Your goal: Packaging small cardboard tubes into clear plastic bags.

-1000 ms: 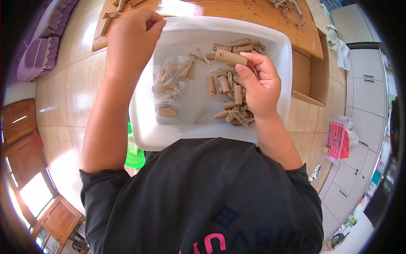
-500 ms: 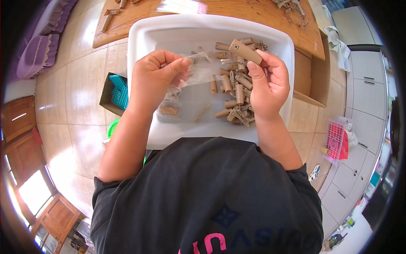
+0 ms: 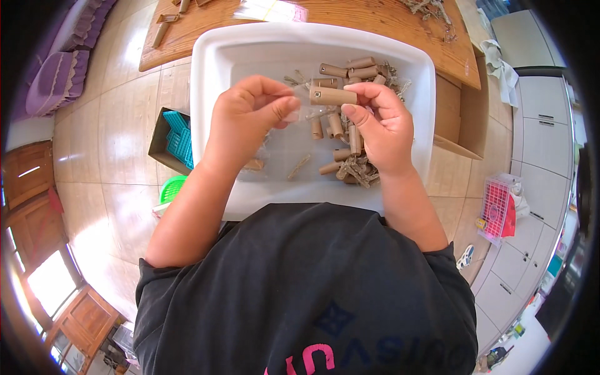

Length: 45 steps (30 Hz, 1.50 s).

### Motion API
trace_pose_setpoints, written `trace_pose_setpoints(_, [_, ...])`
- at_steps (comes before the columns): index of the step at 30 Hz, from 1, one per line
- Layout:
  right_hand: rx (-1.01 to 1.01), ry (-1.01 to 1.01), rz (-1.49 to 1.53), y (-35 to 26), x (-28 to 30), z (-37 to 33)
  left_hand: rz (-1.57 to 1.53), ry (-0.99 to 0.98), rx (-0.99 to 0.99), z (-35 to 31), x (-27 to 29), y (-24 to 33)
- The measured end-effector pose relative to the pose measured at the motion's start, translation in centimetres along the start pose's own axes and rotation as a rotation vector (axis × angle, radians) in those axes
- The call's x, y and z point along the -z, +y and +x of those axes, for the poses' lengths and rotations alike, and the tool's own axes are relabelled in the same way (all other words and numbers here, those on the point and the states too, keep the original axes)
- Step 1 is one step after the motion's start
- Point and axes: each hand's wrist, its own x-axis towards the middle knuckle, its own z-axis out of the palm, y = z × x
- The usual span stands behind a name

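Note:
My right hand (image 3: 384, 128) pinches one end of a brown cardboard tube (image 3: 334, 95), held level above a white plastic tub (image 3: 300, 200). A small dark eyelet shows near the tube's left end. Facing that end, my left hand (image 3: 247, 122) has thumb and fingers pressed together on a clear plastic bag (image 3: 301, 105), which is hard to make out. Inside the tub, more brown tubes (image 3: 355, 139) lie in a heap on the right, mixed with bundles of twine (image 3: 359, 170). A brown piece (image 3: 254, 164) in clear plastic lies partly hidden by my left forearm.
Beyond the tub stands a wooden table (image 3: 356, 12) bearing a stack of clear packets (image 3: 272, 10) and tangled twine (image 3: 431, 9). An open cardboard box (image 3: 465, 122) is at the right. To the left sit a box with turquoise baskets (image 3: 179, 147) and a green basket (image 3: 172, 187).
My right hand has moved left and turned the tube from slanting to level, bringing it close to my left hand. My left hand has shifted slightly right, and less of the bag shows.

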Motion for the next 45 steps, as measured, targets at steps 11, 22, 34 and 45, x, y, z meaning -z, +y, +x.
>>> trace_pose_setpoints(11, [-0.197, -0.267, -0.125, -0.9, 1.2, 0.5, -0.059, -0.352, 0.350, 0.3, 0.2, 0.0])
trace_pose_setpoints(22, [-0.162, -0.299, -0.230, -1.0, 1.2, 0.6, -0.215, -0.377, 0.464, 0.3, 0.5, -1.2])
trace_pose_setpoints(34, [-0.134, -0.283, -0.281, -0.8, 1.0, 0.6, -0.054, -0.395, 0.425, 0.5, 0.8, -1.9])
trace_pose_setpoints(45, [-0.204, -0.174, -0.242, -0.5, -0.6, 0.2, -0.125, -0.356, 0.396, 0.6, 0.1, -1.5])
